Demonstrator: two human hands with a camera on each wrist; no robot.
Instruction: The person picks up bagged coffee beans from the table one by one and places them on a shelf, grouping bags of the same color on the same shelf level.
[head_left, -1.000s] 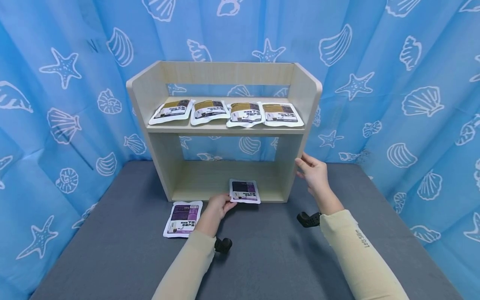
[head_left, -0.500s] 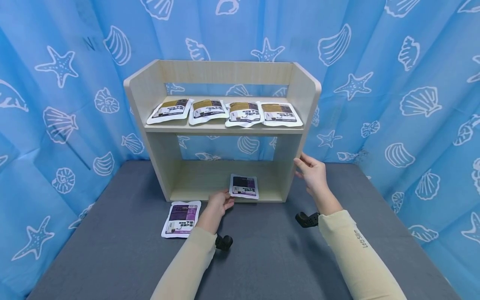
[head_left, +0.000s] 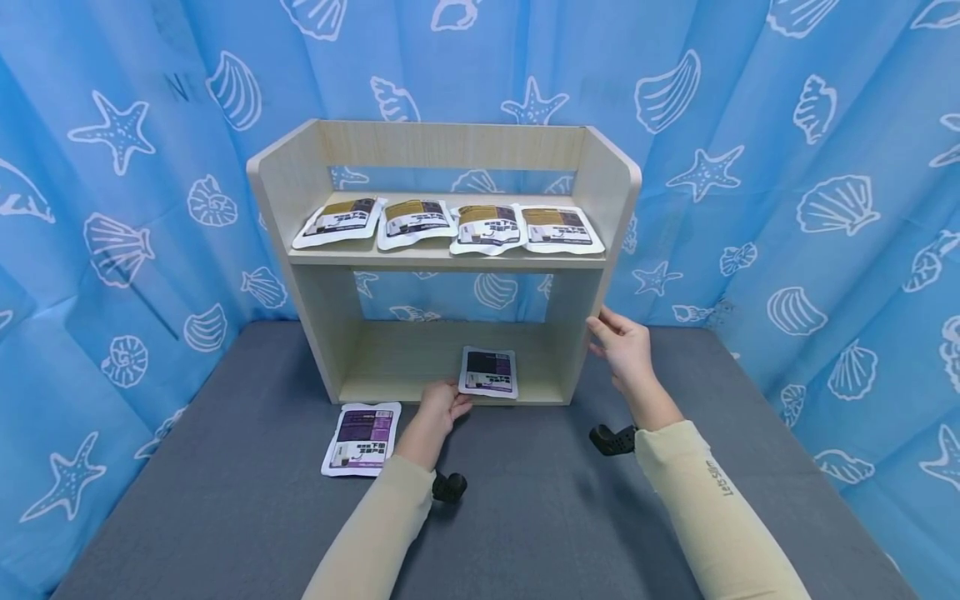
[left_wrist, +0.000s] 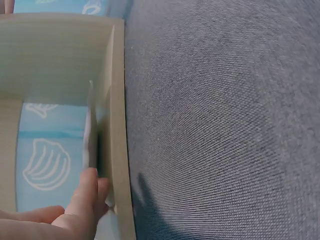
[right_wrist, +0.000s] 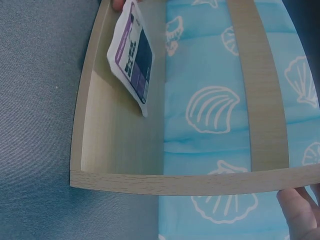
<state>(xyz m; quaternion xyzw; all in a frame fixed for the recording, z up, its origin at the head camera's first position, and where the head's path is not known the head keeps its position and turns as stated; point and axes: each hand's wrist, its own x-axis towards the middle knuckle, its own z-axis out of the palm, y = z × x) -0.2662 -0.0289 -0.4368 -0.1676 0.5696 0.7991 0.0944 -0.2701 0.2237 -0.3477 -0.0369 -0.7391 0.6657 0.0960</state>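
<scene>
My left hand [head_left: 441, 406] pinches the near-left corner of a white pouch [head_left: 488, 372] with a purple-and-black label, at the front of the wooden shelf's [head_left: 408, 387] lower compartment. In the right wrist view the pouch [right_wrist: 135, 60] slants over the bottom board, with fingertips at its far end. The left wrist view shows the pouch [left_wrist: 90, 132] edge-on, with the left hand's fingers [left_wrist: 86, 192] at its near end. My right hand [head_left: 624, 343] grips the front edge of the shelf's right side panel, thumb in front; some fingers are hidden behind the panel.
Several gold-labelled white pouches [head_left: 486, 227] lie in a row on the upper shelf. Another purple-labelled pouch [head_left: 362, 439] lies on the grey tabletop [head_left: 525, 517] at front left, beside my left forearm. A blue shell-patterned curtain [head_left: 750, 125] hangs behind and at both sides.
The left hand has moved the pouch slightly inward over the lower board, mostly in the first half second. The right hand keeps its place on the side panel.
</scene>
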